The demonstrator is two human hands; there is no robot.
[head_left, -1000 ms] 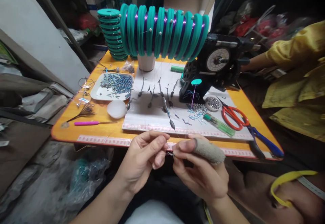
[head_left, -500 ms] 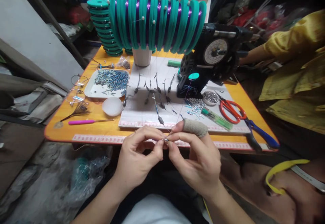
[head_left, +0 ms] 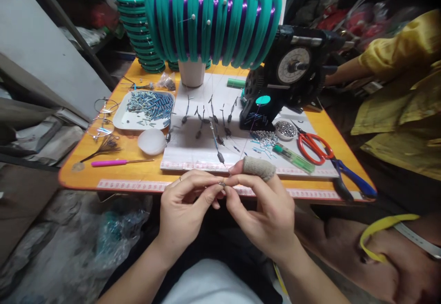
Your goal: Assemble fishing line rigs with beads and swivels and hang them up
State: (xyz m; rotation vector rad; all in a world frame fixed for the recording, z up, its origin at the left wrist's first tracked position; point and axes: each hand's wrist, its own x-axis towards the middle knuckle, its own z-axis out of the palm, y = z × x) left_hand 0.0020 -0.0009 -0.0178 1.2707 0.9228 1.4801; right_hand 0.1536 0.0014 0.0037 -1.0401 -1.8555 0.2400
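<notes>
At the front edge of the table, my left hand [head_left: 184, 205] and my right hand [head_left: 265, 207] meet, fingertips nearly touching. Between them, each thumb and finger pinches a tiny metal fitting [head_left: 222, 183], too small to name surely. A grey cloth sleeve [head_left: 260, 168] wraps one finger of my right hand. Just beyond my fingers lies a dark oval weight [head_left: 221, 157] with a beaded stem, on a thin line leading toward them. Further back, several similar weights hang or lie below a row of green spools [head_left: 208, 24] wound with purple line.
On the left are a white tray [head_left: 119, 122] of small tubes, a round white dish [head_left: 151, 142] and a pink-handled needle tool [head_left: 109, 162]. On the right stand a black winding machine [head_left: 289, 72], red scissors [head_left: 312, 154], and blue pliers [head_left: 358, 180]. Another person's yellow sleeve [head_left: 389, 44] reaches in.
Both hands have shifted slightly left and up in the view, still pinching the metal fitting. My right hand's wrapped finger has tilted left, and the nearest weight sits slightly further right.
</notes>
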